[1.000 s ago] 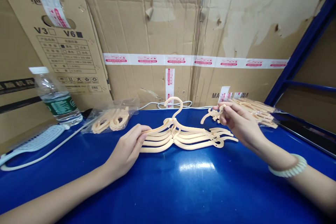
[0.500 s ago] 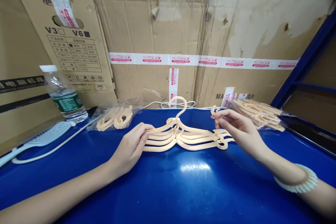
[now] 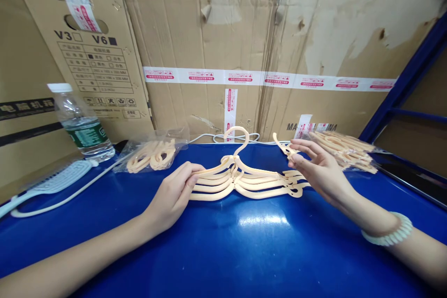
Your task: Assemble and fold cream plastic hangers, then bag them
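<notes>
Several cream plastic hangers (image 3: 244, 179) lie linked in a row on the blue table (image 3: 223, 247), one hook standing up at the back. My left hand (image 3: 174, 195) pinches the left arm ends of the hangers. My right hand (image 3: 314, 165) hovers over the right arm ends and pinches a small cream hook piece (image 3: 281, 145) between thumb and fingers. A pale bead bracelet (image 3: 391, 235) is on my right wrist.
A bagged pile of cream hook pieces (image 3: 345, 149) lies at the back right, a clear bag of more pieces (image 3: 152, 156) at the back left. A water bottle (image 3: 82, 125) and a white power strip (image 3: 52, 181) with cable sit left. Cardboard boxes (image 3: 226, 46) wall the back.
My right hand has drawn in from the pile toward the hangers' right ends and turned the small hook piece upward. My left hand has kept its grip.
</notes>
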{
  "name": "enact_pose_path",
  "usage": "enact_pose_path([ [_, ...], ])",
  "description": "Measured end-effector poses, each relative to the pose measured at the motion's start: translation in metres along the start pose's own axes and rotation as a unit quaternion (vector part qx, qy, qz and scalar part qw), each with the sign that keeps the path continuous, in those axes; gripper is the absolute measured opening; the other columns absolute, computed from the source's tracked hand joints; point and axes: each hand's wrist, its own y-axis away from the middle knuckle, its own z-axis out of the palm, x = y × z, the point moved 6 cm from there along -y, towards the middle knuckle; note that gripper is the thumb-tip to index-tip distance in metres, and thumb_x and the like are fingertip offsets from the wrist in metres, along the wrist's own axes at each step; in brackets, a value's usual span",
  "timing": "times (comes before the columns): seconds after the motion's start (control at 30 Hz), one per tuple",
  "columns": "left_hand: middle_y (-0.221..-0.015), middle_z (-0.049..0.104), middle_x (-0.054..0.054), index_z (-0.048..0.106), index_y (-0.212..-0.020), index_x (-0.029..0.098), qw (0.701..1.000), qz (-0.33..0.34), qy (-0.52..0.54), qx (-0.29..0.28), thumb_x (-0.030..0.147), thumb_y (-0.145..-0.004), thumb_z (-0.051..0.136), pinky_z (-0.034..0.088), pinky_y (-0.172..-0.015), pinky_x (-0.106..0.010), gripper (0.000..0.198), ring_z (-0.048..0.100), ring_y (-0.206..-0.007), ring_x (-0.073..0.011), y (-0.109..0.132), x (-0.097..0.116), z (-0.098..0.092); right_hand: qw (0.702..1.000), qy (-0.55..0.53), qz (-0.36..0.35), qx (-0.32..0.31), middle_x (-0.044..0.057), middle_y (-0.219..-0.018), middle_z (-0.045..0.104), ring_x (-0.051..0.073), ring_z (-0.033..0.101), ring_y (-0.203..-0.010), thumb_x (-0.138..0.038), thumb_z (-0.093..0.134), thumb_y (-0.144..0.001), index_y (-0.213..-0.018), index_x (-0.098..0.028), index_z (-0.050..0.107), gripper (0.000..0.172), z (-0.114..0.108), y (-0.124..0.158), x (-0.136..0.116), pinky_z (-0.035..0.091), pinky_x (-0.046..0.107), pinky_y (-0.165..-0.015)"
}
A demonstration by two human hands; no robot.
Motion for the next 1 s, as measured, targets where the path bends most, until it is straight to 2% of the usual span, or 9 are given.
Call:
enact_pose_path([
  [0.07, -0.097, 0.061, -0.004, 0.056, -0.108, 0.02, 1.0, -0.001, 0.004, 0.001, 0.029, -0.1, 0.034, 0.045, -0.079, -0.028, 0.024, 0.058, -0.09, -0.0178, 0.0, -0.001, 0.0, 0.998, -0.044, 0.037, 0.004, 0.002, -0.106, 0.063, 0.014, 0.066, -0.073, -0.035, 0.085, -0.063, -0.112, -0.03, 0.061, 0.055, -0.002, -0.002, 0.006, 0.058, 0.037, -0.08],
  [0.13, -0.097, 0.061, -0.004, 0.056, -0.107, 0.021, 1.0, -0.002, 0.006, 0.002, 0.03, -0.101, 0.034, 0.045, -0.079, -0.029, 0.025, 0.058, -0.09, -0.0181, 0.0, -0.002, 0.0, 0.994, -0.08, 0.079, -0.011, 0.001, -0.095, 0.065, 0.017, 0.068, -0.078, -0.034, 0.087, -0.059, -0.109, -0.031, 0.063, 0.056, -0.002, -0.003, 0.014, 0.057, 0.04, -0.087],
  [0.2, -0.097, 0.061, -0.004, 0.056, -0.106, 0.021, 1.0, -0.002, 0.008, 0.004, 0.031, -0.101, 0.034, 0.045, -0.079, -0.029, 0.025, 0.058, -0.09, -0.0185, 0.0, -0.002, 0.0, 0.988, -0.097, 0.111, -0.035, 0.001, -0.087, 0.065, 0.019, 0.07, -0.083, -0.034, 0.088, -0.057, -0.099, -0.027, 0.067, 0.047, 0.002, -0.003, 0.02, 0.056, 0.04, -0.092],
  [0.3, -0.096, 0.062, -0.004, 0.056, -0.106, 0.021, 1.0, 0.0, 0.011, 0.002, 0.031, -0.101, 0.034, 0.045, -0.079, -0.028, 0.025, 0.058, -0.089, -0.0185, 0.001, -0.002, 0.0, 0.985, -0.094, 0.126, -0.067, 0.001, -0.085, 0.066, 0.023, 0.071, -0.092, -0.035, 0.088, -0.06, -0.082, -0.021, 0.067, 0.033, 0.008, 0.0, 0.022, 0.055, 0.039, -0.095],
  [0.5, -0.096, 0.061, -0.003, 0.056, -0.107, 0.022, 1.0, 0.011, 0.014, 0.01, 0.029, -0.1, 0.035, 0.045, -0.078, -0.027, 0.023, 0.058, -0.089, -0.0179, 0.002, 0.001, -0.002, 0.977, -0.063, 0.159, -0.128, 0.004, -0.075, 0.07, 0.025, 0.068, -0.103, -0.037, 0.087, -0.061, -0.072, -0.018, 0.065, 0.031, 0.019, 0.008, 0.018, 0.055, 0.034, -0.091],
  [0.73, -0.095, 0.06, -0.003, 0.055, -0.108, 0.021, 0.999, 0.027, 0.015, 0.011, 0.025, -0.1, 0.036, 0.044, -0.077, -0.026, 0.021, 0.058, -0.086, -0.0165, 0.001, 0.004, -0.003, 0.938, -0.12, 0.257, -0.197, 0.005, -0.09, 0.073, 0.017, 0.073, -0.084, -0.027, 0.084, -0.068, -0.074, -0.016, 0.068, 0.021, 0.027, 0.017, 0.013, 0.059, 0.026, -0.08],
  [0.87, -0.096, 0.059, -0.003, 0.054, -0.108, 0.021, 0.999, 0.035, 0.014, 0.016, 0.024, -0.1, 0.036, 0.044, -0.077, -0.026, 0.02, 0.058, -0.086, -0.0162, 0.003, 0.003, -0.003, 0.92, -0.143, 0.293, -0.217, 0.005, -0.079, 0.073, 0.016, 0.074, -0.078, -0.024, 0.084, -0.068, -0.071, -0.016, 0.066, 0.02, 0.03, 0.021, 0.013, 0.06, 0.02, -0.072],
  [1.0, -0.095, 0.059, -0.003, 0.054, -0.108, 0.022, 0.999, 0.049, 0.007, 0.023, 0.021, -0.1, 0.036, 0.044, -0.076, -0.027, 0.02, 0.057, -0.085, -0.0159, 0.004, 0.005, -0.003, 0.915, -0.127, 0.311, -0.224, 0.004, -0.07, 0.072, 0.013, 0.073, -0.067, -0.024, 0.085, -0.066, -0.074, -0.015, 0.067, 0.021, 0.031, 0.024, 0.013, 0.058, 0.015, -0.058],
])
